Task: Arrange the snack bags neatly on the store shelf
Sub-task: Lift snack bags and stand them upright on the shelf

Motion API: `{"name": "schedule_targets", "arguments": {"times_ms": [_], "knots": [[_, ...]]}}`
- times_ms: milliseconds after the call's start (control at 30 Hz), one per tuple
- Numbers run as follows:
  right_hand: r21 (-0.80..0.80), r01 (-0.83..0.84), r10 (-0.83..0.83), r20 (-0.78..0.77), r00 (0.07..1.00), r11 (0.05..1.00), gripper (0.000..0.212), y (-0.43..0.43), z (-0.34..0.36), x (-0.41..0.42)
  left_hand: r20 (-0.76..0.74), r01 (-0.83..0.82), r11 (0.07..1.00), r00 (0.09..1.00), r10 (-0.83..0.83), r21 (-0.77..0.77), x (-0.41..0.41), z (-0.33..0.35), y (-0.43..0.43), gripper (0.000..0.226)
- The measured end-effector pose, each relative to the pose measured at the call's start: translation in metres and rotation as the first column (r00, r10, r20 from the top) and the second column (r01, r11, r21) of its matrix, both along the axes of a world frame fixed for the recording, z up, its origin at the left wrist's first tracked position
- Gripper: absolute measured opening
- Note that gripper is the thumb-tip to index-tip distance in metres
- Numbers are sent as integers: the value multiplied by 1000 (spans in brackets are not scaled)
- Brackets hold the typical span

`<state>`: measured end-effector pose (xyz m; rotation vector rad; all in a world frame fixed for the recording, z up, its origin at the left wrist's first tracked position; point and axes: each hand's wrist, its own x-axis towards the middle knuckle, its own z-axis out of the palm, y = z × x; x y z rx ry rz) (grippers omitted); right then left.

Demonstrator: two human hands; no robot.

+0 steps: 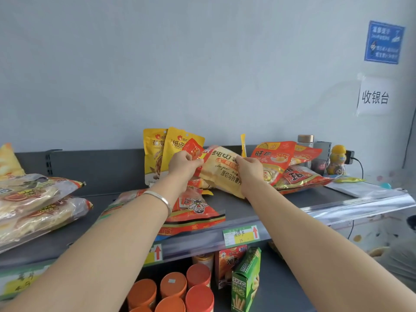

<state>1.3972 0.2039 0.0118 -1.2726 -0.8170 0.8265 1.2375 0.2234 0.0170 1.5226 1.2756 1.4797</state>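
Observation:
A pale yellow potato chip bag (221,171) hangs tilted above the grey top shelf (258,203), held at both upper corners. My left hand (183,164) pinches its left corner, which has a red strip. My right hand (248,166) grips its right corner. Two yellow nut bags (163,154) stand upright against the shelf's back panel behind my left hand. Red snack bags (275,161) lean and lie to the right. A red bag with a cartoon figure (194,212) lies flat under my left forearm.
Clear bags of flat crackers (33,203) are piled at the shelf's left end. At the right end stand a steel flask (305,143) and a yellow jar (336,159). The lower shelf holds orange-lidded cans (177,291) and green boxes (245,282). Price tags (242,235) line the shelf edge.

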Motion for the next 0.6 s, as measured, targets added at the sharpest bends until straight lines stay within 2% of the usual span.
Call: {"name": "schedule_targets", "arguments": {"times_ms": [67, 167, 267, 333, 433, 533, 600], "knots": [[0, -35, 35, -110, 993, 999, 52, -2, 6, 4, 43, 5, 998, 999, -7, 59, -3, 2, -3, 38], [12, -242, 233, -324, 917, 970, 51, -11, 12, 0, 32, 61, 989, 997, -66, 133, -11, 3, -7, 35], [60, -327, 325, -379, 867, 943, 79, -9, 10, -4, 11, 119, 982, 992, -122, 145, -22, 3, -15, 29], [124, -283, 309, -372, 875, 951, 88, -6, 11, -7, -22, 169, 979, 986, -167, 110, -31, 4, -18, 42], [218, -286, 341, -283, 896, 933, 78, -4, 22, -12, -82, 230, 973, 970, -227, 29, -41, 12, -26, 70], [271, -381, 433, -167, 886, 884, 63, -3, 34, -28, -158, 186, 982, 971, -181, 16, -46, 25, -34, 64], [296, -427, 471, -94, 877, 854, 61, 2, 41, -46, -161, 138, 990, 978, -132, 28, -53, 30, -37, 56]]}}
